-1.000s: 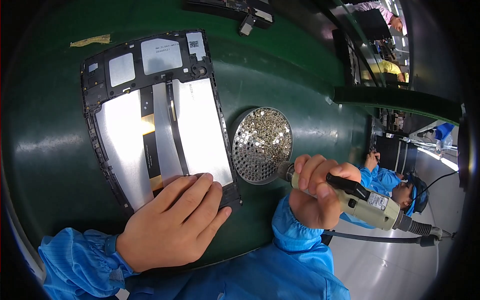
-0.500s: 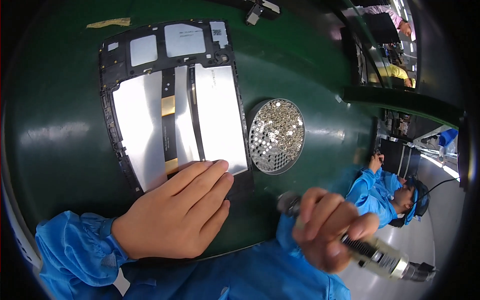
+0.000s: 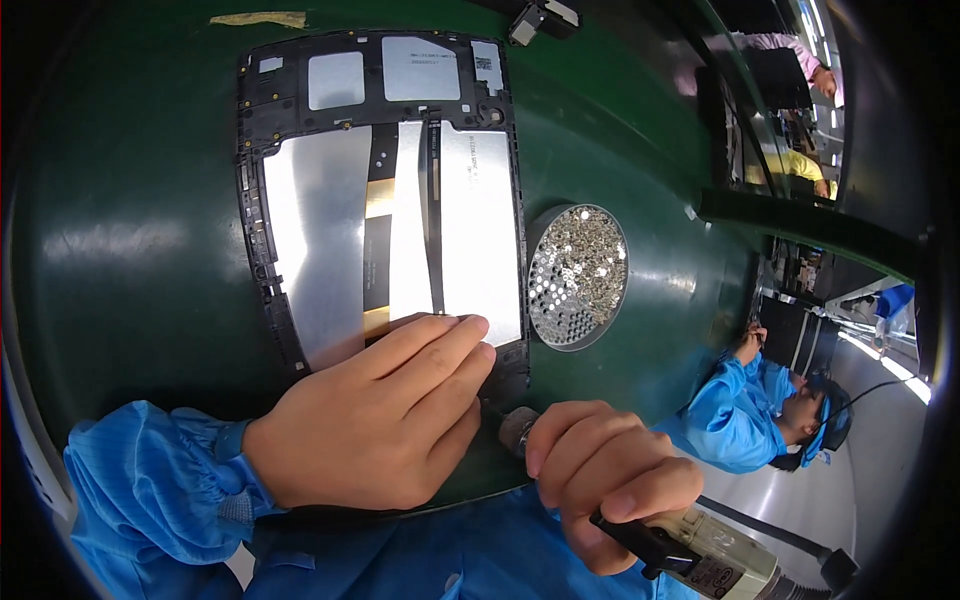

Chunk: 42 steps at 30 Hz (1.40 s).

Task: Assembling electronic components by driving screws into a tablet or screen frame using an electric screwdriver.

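A flat tablet-like housing [image 3: 372, 112] lies on the green table, with a black frame and shiny silver panels. Dark strips and gold patches run down its middle. Across its lower edge rests my left hand [image 3: 385, 415], fingers stretched out flat, the tips touching the silver panel; its thumb is hidden. My right hand [image 3: 610, 475] is wrapped round an electric screwdriver [image 3: 715, 560] with a pale body, black lever and knurled metal nose. The nose points left, close to the housing's lower right corner and my left fingers; the bit's tip is hard to make out.
A round grey dish [image 3: 578, 278] of small screws, partly a plate with holes, stands just right of the housing. A strip of yellowish tape [image 3: 258, 19] and a small black device [image 3: 543, 20] lie at the far side. A co-worker in blue [image 3: 745, 405] sits at right.
My right hand has brought the screwdriver left, its nose now beside the housing's lower right corner. The housing, dish and left hand sit slightly further right in the picture.
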Motion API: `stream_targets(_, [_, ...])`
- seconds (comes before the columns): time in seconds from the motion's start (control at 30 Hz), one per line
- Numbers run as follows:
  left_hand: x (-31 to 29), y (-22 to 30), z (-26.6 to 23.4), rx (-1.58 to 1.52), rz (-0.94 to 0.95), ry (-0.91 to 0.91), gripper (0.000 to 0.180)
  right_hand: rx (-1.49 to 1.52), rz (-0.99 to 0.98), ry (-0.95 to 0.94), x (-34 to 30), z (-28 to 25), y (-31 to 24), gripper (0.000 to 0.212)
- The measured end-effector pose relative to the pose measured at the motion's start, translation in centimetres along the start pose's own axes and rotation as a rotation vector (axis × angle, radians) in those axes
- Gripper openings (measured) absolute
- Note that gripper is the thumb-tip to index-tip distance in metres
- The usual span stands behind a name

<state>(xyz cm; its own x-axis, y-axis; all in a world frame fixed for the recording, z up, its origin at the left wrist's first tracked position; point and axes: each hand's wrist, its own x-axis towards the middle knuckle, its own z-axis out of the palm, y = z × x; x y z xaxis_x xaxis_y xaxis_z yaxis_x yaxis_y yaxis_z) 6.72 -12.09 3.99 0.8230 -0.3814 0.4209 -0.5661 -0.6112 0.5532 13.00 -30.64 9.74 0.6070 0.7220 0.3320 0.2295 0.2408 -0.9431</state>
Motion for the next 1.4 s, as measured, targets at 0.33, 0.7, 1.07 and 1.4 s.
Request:
stream_targets(0.33, [0.2,-0.1,0.2,-0.039,-0.028,0.018,0.019,0.0,-0.021,-0.053,0.5,-0.3,0.6,0.039])
stream_targets(0.7, [-0.6,0.0,0.0,-0.028,0.013,0.006,0.012,-0.013,-0.131,0.177,-0.6,-2.4,-0.8,0.037])
stream_targets(1.07, [-0.3,0.2,-0.2,0.021,0.03,-0.072,0.014,-0.086,-0.132,0.503,-1.1,-6.2,-0.5,0.032])
stream_targets(1.4, [-4.7,1.4,-2.5,0.159,-0.291,-0.15,0.045,-0.151,-0.182,0.598,-2.2,-8.3,0.5,0.032])
